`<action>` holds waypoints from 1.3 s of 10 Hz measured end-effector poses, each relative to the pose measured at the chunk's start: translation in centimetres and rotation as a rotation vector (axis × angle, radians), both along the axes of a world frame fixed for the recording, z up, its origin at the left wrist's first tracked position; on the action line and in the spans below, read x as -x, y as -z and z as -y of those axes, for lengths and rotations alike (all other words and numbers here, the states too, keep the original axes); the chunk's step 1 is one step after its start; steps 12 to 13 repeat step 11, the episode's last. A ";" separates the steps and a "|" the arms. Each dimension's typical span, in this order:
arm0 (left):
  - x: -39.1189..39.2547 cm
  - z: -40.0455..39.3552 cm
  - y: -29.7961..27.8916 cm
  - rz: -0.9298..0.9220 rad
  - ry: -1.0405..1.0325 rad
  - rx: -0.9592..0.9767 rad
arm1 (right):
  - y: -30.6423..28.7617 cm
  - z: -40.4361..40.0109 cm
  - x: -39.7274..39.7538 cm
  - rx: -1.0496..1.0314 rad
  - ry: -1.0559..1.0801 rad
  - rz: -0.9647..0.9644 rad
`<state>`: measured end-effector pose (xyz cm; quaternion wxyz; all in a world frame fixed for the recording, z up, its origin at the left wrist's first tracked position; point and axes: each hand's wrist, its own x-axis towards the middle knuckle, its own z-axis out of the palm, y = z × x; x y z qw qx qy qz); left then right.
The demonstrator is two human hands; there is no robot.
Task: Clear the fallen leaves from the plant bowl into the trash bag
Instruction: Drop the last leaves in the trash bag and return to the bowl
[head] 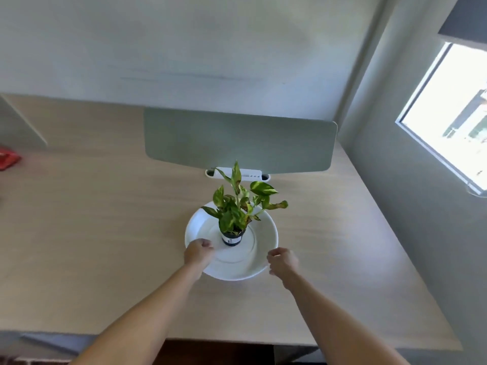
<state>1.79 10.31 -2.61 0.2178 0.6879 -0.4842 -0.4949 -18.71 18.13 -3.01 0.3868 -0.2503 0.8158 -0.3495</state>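
A wide white bowl (261, 234) rests on a light wooden desk (105, 219). In its middle stands a small dark pot (232, 238) with a green and yellow leafy plant (238, 206). My left hand (198, 251) grips the bowl's left near rim, fingers curled over the edge. My right hand (283, 260) holds the right near rim, fingers bent around it. I see no loose leaves on the bowl's bare white inside. No trash bag is in view.
A grey-green divider panel (239, 143) stands behind the bowl, with a white holder (250, 173) at its base. A red object (8, 159) lies at the desk's far left edge. A wall and a window (453, 114) close off the right side.
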 end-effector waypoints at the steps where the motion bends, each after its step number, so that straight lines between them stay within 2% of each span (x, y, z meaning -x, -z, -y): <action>1: -2.7 1.6 0.9 0.017 -0.052 -0.006 | 0.8 1.6 -2.2 -0.097 0.013 -0.162; 3: -4.8 3.4 2.9 0.040 -0.052 -0.058 | 2.0 2.6 -3.2 -0.146 0.215 -0.145; 7: -2.1 8.8 2.5 -0.195 -0.034 -0.093 | 2.2 7.9 -0.9 -0.115 0.229 -0.102; 10: -0.3 13.0 2.2 -0.285 0.019 -0.192 | 2.0 11.6 1.6 -0.029 0.140 0.124; 11: -0.1 13.1 1.7 -0.277 0.091 -0.219 | 1.8 11.9 2.3 -0.066 0.012 0.167; 13: -0.1 13.1 1.7 -0.277 0.091 -0.219 | 1.8 11.9 2.3 -0.066 0.012 0.167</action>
